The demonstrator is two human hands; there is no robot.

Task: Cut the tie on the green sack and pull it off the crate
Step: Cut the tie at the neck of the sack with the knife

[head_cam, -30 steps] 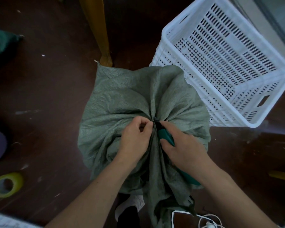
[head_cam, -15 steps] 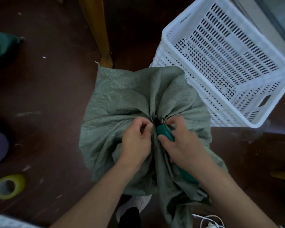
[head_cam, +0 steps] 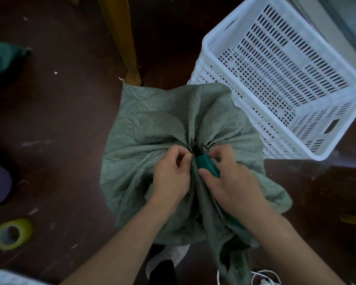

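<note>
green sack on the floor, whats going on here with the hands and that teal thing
A person is working at the gathered neck of a crinkled green woven sack. The left hand pinches the bunched fabric beside a dark tie, and the right hand grips a teal-handled cutter with its dark tip at that tie. The tie looks uncut, and the sack covers whatever is under it. A white slotted plastic crate stands alongside.
</note>
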